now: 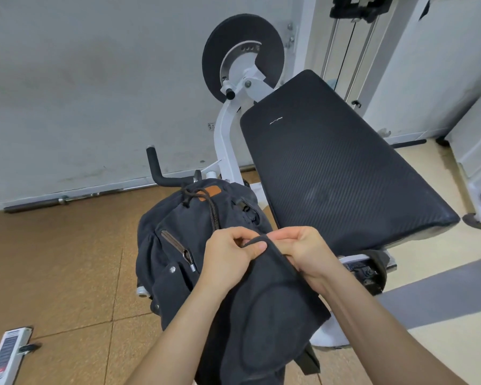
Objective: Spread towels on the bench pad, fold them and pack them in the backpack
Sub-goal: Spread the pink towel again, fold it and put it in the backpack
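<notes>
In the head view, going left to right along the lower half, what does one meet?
White metal labelled bar on the floor → dark grey canvas backpack → left hand, grip on the backpack's dark flap → right hand, also gripping the flap → black ribbed bench pad.

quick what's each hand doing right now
Left hand: closed, pinching the backpack flap edge.
Right hand: closed on the same flap edge.

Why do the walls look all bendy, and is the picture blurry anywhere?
Head view: the wide-angle lens bows straight lines, so the wall edge and the machine rails lean near the borders; soft, even light, no harsh shadows, only a faint sheen on the bench pad; the left hand, right hand and backpack look sharp.
</notes>
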The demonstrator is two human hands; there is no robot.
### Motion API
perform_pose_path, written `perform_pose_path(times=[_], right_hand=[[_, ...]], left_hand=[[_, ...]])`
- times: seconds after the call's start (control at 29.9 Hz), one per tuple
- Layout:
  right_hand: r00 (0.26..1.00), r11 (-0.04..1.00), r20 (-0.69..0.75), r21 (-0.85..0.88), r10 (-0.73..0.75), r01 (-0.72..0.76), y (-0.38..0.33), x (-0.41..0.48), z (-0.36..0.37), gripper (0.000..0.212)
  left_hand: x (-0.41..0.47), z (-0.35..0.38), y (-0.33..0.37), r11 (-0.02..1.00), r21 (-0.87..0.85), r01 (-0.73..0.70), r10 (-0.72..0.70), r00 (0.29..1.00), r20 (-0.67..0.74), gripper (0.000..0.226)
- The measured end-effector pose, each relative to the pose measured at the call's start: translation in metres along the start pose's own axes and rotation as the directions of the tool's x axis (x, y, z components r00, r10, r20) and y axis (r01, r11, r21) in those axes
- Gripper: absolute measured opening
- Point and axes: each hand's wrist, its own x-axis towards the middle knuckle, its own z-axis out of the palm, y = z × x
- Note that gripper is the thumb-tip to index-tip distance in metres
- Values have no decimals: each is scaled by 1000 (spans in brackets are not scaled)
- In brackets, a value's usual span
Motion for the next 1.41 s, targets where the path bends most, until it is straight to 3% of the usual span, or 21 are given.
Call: perform_pose_path(times=[0.17, 0.27, 0.37, 0.43, 0.5, 0.64, 0.8, 0.97, 1.1, 1.14, 1.2, 1.24, 1.3, 1.37, 1.41], right_hand=[[1000, 1000, 7, -30, -5, 5, -3, 3, -3, 6], [1000, 995, 8, -101, -22, 22, -4, 6, -5, 7], [999, 991, 1, -128, -34, 34, -4, 7, -4, 8], [998, 975, 5, -212, -68, 68, -4, 5, -2, 5], [994, 946, 17, -304, -107, 107, -3, 3, -1, 14], [977, 802, 68, -562, -201, 204, -6, 3, -1, 39], [959, 588, 30, -785, -283, 198, -8, 3, 7, 39], [945, 462, 95, -854, -314, 239, -10, -3, 15, 33], [966, 435, 89, -880, -244, 191, -9, -5, 7, 30], [967, 403, 76, -899, -244, 172, -9, -5, 6, 28], [955, 312, 58, -938, -291, 152, -8, -7, 5, 20], [944, 278, 46, -950, -328, 143, -7, -10, 5, 19], [912, 182, 57, -973, -405, 141, -3, -21, 1, 29], [919, 55, 129, -986, -372, 160, 7, -39, -10, 45], [944, 42, 152, -984, -293, 171, 12, -48, -16, 53]], left_hand=[[2, 0, 0, 989, 141, -44, 46, 999, -12, 20], [2, 4, -3, 991, 115, -74, 78, 997, -28, 25], [5, 3, -4, 966, 216, -142, 128, 989, 76, 26], [7, 2, -3, 938, 290, -191, 160, 979, 127, 21], [8, 2, -1, 906, 354, -234, 197, 971, 138, 19], [7, 5, -1, 820, 475, -319, 279, 948, 156, 22], [10, 7, 0, 752, 515, -411, 362, 911, 199, 10], [10, 8, -7, 923, 308, -232, 228, 972, 48, 15], [10, 5, -12, 970, 195, -144, 120, 984, 129, 15], [6, 2, -12, 966, 204, -159, 130, 981, 146, 14], [-9, -4, -21, 928, 312, -203, 176, 978, 113, 34], [-20, -9, -28, 910, 358, -209, 208, 977, 40, 37], [-50, -22, -45, 907, 392, -152, 219, 967, -133, 22], [-81, -35, -71, 933, 359, 26, 54, 976, -209, 32], [-96, -40, -83, 922, 368, 120, -48, 979, -200, 43]])
